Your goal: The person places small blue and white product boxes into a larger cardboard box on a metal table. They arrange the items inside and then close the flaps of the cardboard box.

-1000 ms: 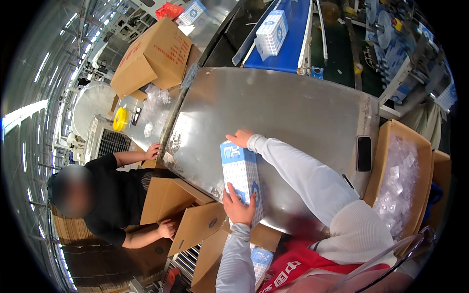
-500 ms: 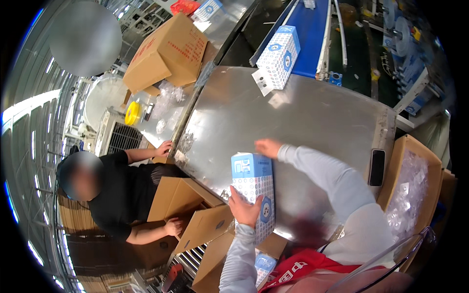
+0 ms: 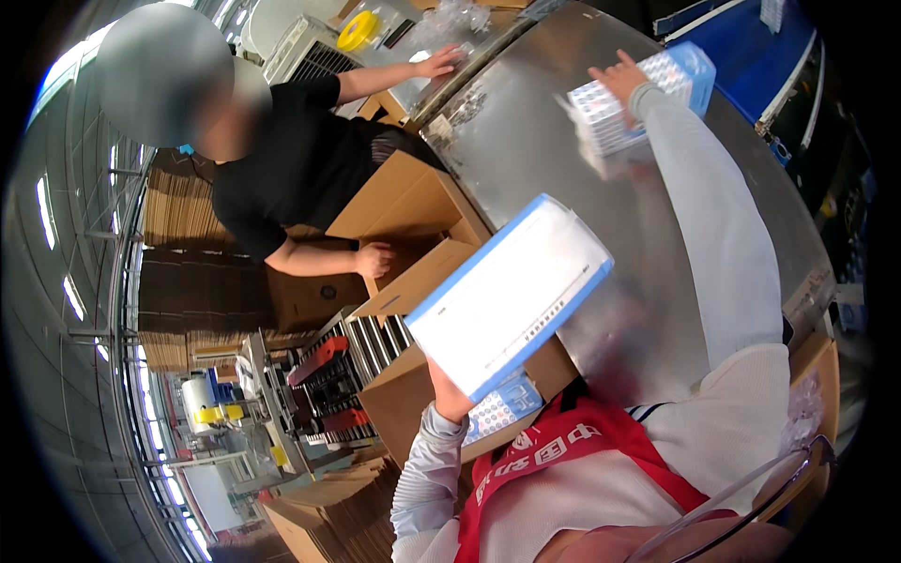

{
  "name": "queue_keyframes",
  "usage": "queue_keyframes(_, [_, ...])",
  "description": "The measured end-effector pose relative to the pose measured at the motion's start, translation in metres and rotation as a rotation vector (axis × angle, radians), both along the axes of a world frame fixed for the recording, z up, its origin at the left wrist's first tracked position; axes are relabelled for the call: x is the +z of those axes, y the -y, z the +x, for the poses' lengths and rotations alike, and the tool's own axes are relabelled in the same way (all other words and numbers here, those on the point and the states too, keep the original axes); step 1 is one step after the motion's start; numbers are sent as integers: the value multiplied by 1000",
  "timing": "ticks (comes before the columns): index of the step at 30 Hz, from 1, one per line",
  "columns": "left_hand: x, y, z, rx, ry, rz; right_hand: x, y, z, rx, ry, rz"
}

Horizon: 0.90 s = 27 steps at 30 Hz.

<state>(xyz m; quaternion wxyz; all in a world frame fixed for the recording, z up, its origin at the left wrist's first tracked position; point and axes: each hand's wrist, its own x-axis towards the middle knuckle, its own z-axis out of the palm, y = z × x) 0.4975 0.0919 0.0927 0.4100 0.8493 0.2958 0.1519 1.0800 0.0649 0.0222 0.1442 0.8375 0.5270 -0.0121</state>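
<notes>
Left hand (image 3: 450, 389): closed on the near end of the first box (image 3: 511, 296); fingers hidden beneath it, so exact finger placement cannot be told. Half a second ago that box was resting on the table under the same hand. Now it has been lifted clear, tilted and turned white face up, and it is held over the near open carton (image 3: 399, 399), partly covering it. Not released yet.

Right hand (image 3: 619, 83): moved off the first box's side and put on the second box (image 3: 682, 77), fingers spread over it; whether it is actually pinched cannot be told. Second box is lying at the far side of the metal table (image 3: 526, 122), just beside the blue belt (image 3: 755, 47).

Net effect: boxes are being handled in overlap, one per hand, with the lifted one supported by the left hand only.

Further out: a patterned box (image 3: 507, 408) is already seated in the near carton. Another open carton (image 3: 404, 202) is being steadied by a co-worker's hand (image 3: 374, 260), as before.
</notes>
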Motion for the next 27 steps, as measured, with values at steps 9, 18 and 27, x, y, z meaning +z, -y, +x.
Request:
queue_keyframes(9, [55, 3, -134, 207, -70, -340, 25, 58, -112, -278, -583, 75])
queue_keyframes(18, [-83, -51, -175, -223, -471, 327, 47, 47, -267, -679, -1987, 730])
queue_keyframes(27, [-119, -29, -188, -182, -438, -112, 115, -12, -540, 977, -753, 765])
